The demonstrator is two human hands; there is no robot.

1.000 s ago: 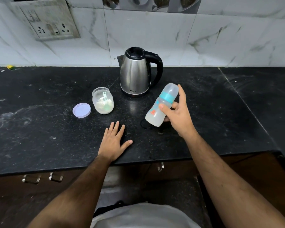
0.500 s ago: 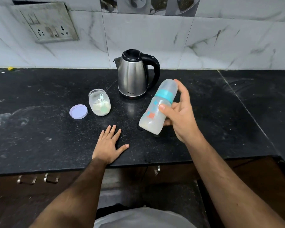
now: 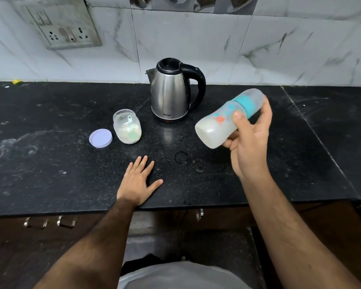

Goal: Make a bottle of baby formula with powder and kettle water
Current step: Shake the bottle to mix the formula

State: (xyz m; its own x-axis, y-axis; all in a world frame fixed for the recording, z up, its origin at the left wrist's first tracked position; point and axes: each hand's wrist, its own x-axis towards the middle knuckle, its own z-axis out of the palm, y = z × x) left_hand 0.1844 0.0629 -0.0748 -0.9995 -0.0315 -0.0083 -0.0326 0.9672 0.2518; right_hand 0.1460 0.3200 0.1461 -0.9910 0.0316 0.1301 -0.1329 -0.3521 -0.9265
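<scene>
My right hand grips a capped baby bottle with a teal collar, tilted almost sideways above the counter, its base toward the left. Milky white liquid fills it. My left hand lies flat and open on the black counter near the front edge. A steel kettle with a black handle stands at the back, to the left of the bottle. Left of the kettle stands an open powder jar with a scoop inside, and its lilac lid lies beside it.
A marble-tiled wall with a socket plate runs behind the counter. Wet ring marks show on the counter below the bottle. Drawer handles sit under the front edge.
My right hand has swung the bottle up and to the right, tilting it closer to horizontal. My left hand stays flat on the counter.
</scene>
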